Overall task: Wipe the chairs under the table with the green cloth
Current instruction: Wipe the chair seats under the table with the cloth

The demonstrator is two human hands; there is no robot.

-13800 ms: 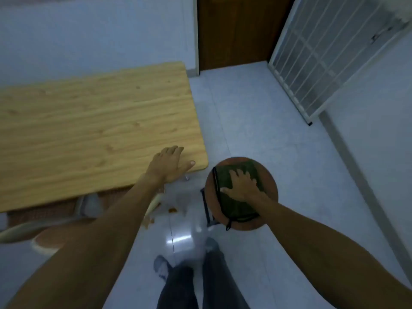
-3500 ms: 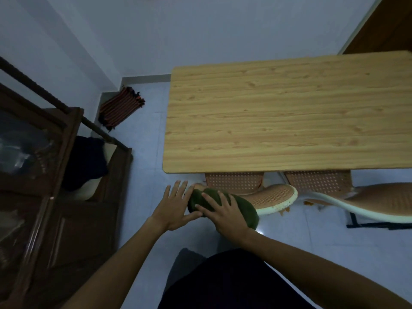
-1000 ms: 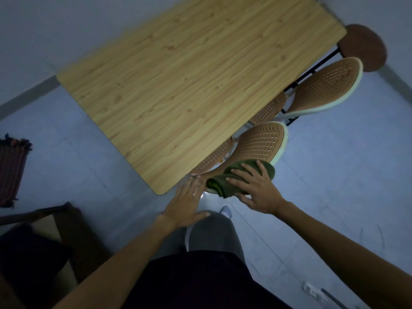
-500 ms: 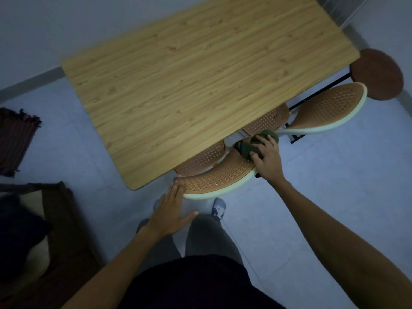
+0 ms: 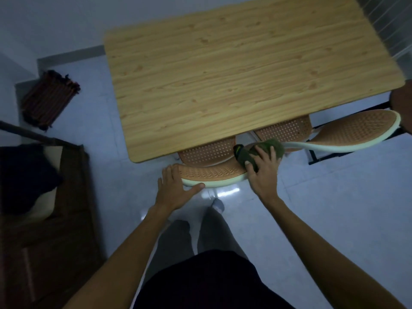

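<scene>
Where the wooden table [image 5: 234,70] fills the upper middle of the view, everything else sits around it. Dark wooden furniture [image 5: 44,219] stands well to the table's left, with a dark cloth heaped on it. Two chairs are tucked under the table's near edge. The right-hand chair [image 5: 356,132] shows a perforated orange backrest with a pale rim, curving out past the table's near right corner. The left-hand chair [image 5: 211,172] shows the same orange mesh and pale rim, just beneath the table's near edge. A striped mat [image 5: 50,100] lies on the tiled floor, off the table's far left side near the wall. A round brown stool [image 5: 403,108] is cut off by the frame beside the table's right corner.

The left hand [image 5: 175,188] lies flat and spread on the left end of the nearer chair's backrest, fingers over the top and thumb [image 5: 196,187] pressed along the pale rim; it steadies the chair without closing around it. The right hand [image 5: 264,170] presses down on the green cloth [image 5: 258,151], fingers splayed and curled over it, holding it bunched against the right end of that same backrest. The cloth sits just below the table's near edge, between the two chairs' backrests, one dark folded corner poking out to the left of the fingers.
</scene>
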